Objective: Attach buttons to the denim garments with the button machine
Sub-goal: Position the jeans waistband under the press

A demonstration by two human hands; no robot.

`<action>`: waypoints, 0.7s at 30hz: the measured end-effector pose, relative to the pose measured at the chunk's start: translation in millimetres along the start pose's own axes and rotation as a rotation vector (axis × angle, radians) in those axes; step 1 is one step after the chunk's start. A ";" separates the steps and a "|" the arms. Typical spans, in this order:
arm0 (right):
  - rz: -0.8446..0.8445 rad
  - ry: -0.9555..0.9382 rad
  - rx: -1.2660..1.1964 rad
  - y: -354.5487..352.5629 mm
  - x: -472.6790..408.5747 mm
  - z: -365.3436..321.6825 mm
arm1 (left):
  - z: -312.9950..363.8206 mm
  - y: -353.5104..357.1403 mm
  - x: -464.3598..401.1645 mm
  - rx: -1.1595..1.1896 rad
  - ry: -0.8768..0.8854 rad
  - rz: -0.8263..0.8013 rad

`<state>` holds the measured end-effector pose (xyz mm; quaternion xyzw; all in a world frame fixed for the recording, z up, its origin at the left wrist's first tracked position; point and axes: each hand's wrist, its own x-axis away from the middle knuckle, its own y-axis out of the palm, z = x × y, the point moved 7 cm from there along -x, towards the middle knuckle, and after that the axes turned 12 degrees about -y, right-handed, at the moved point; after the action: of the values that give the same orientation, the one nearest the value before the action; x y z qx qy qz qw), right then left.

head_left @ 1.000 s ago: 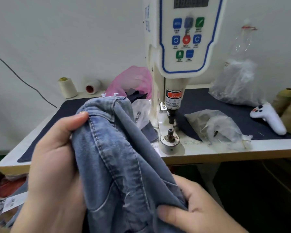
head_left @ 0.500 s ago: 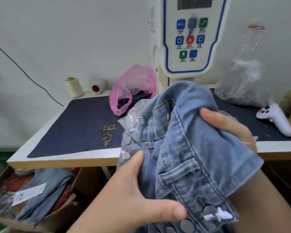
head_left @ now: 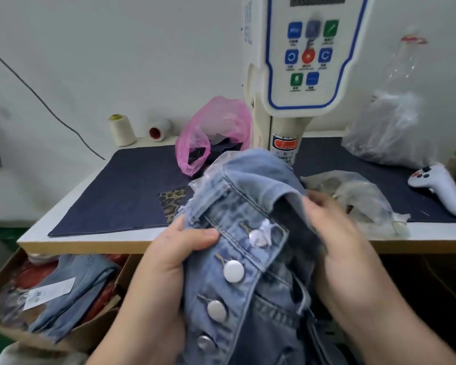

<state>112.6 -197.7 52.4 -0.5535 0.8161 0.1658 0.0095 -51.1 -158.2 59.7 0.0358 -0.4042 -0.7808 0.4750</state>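
Now left hand [head_left: 169, 262] and right hand [head_left: 337, 233] each clutch the denim jacket [head_left: 248, 206].

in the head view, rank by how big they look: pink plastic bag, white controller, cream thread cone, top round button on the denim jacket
1. pink plastic bag
2. white controller
3. cream thread cone
4. top round button on the denim jacket

The button sits far nearer the camera, so it looks larger than it is, yet it ranks last.

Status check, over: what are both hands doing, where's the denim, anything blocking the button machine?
Left hand grips denim garment by the buttoned placket; right hand holds its other side. Garment off the table, in front of button machine. Plastic bags lie beside the machine.
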 end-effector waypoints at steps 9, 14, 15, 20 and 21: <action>-0.491 -0.093 0.575 18.4 51.0 10.2 | -10.8 13.6 8.7 0.067 -0.231 -0.134; -0.471 0.046 0.633 15.2 45.9 26.8 | -5.9 14.2 15.9 0.147 -0.297 -0.190; -0.450 0.069 0.583 14.7 47.0 28.0 | -4.7 14.5 19.3 0.150 -0.293 -0.180; -0.272 -0.104 0.365 16.9 48.5 15.6 | 25.6 14.2 27.9 -0.039 0.073 0.112; -0.239 -0.152 0.334 18.7 47.9 10.2 | 36.5 7.0 29.0 -0.107 0.140 0.235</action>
<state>75.4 -231.7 38.1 -0.6229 0.7578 0.0674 0.1820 -78.1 -160.3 98.4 0.0173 -0.3295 -0.7356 0.5916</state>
